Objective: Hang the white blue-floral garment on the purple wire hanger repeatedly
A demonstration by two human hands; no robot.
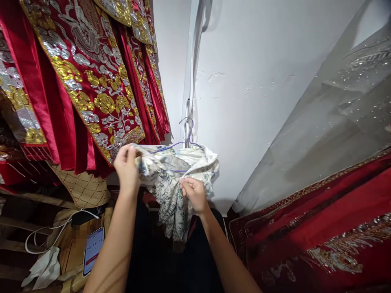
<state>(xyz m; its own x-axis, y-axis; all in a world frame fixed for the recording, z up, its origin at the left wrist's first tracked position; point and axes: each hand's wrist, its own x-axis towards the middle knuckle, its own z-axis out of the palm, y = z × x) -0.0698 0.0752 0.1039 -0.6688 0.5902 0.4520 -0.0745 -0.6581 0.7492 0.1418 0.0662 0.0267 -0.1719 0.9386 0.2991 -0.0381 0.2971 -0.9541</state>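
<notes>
Floral-print garment (171, 191) was already on the purple hanger (169, 147) by the white wall (259, 61), L hand (126, 165) pinching its shoulder end & R hand (193, 193) gripping the front, tho fabric hung bunched, not yet straightened, & idk if the hook was caught.

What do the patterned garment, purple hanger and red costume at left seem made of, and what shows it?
Patterned garment: thin, soft cloth, fairly matte, perhaps cotton, as it bunches in small folds.
Purple hanger: probably thin wire, possibly plastic-coated, given its slender coloured bends.
Red costume: likely satin, by its smooth sheen, with glittering gold and silver decoration, sequins or metallic thread.
</notes>
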